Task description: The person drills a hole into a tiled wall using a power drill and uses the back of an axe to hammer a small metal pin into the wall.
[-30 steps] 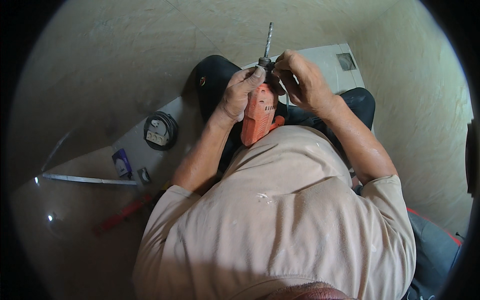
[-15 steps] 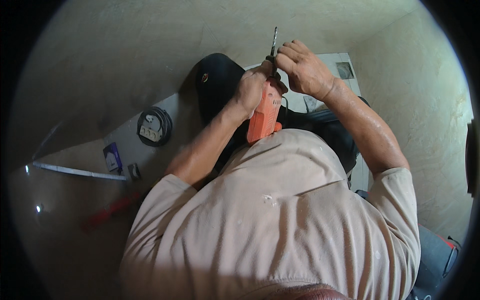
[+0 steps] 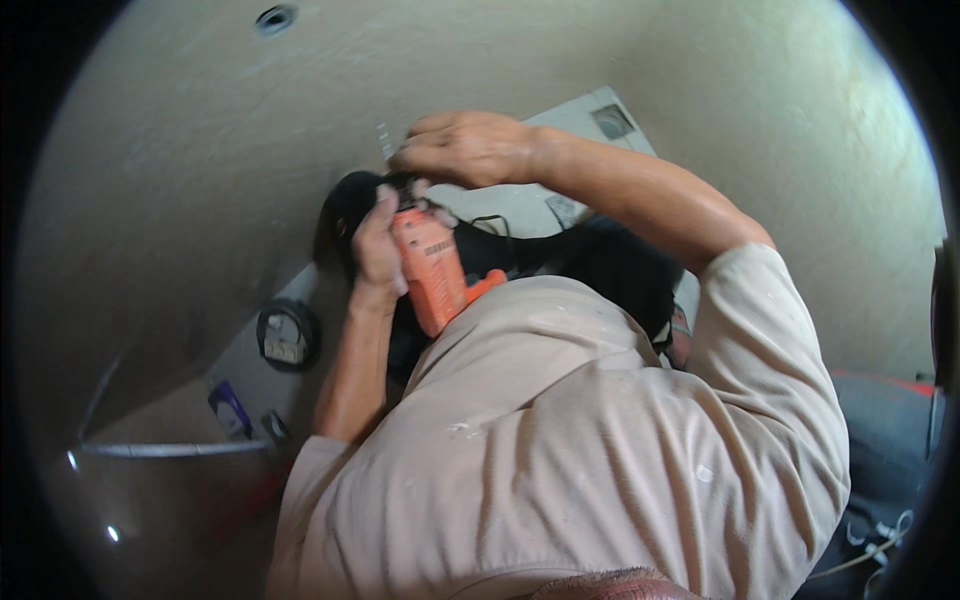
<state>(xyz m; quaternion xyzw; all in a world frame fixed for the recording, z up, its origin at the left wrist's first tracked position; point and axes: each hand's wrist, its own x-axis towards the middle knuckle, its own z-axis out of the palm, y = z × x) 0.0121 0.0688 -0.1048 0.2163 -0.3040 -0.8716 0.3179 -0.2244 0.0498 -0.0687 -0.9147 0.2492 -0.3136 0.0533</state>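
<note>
An orange power drill [image 3: 432, 275] lies in my lap against my shirt, tilted with its front pointing away and a little left. My left hand [image 3: 378, 245] is wrapped round the front of its body, thumb along the side near the dark chuck [image 3: 405, 195]. The drill bit [image 3: 384, 142] sticks out beyond the chuck, slightly blurred. Closed fingers of my right hand [image 3: 465, 148] are at the chuck, beside the bit; what they grip is hidden behind the hand. A dark cord [image 3: 497, 220] loops to the right of the drill.
On the floor at left are a coiled black cable with a socket block [image 3: 285, 350], a purple-and-white box [image 3: 230, 410] and a long pale strip [image 3: 175, 450]. A square drain [image 3: 612, 122] lies ahead. A grey bag with red trim [image 3: 885, 420] stands at right; a round fitting [image 3: 276, 20] shows at the top.
The view has turned, and drill and hands now appear further left. My right hand has swung across, over the front of the drill; its forearm lies more level. My left hand keeps its hold.
</note>
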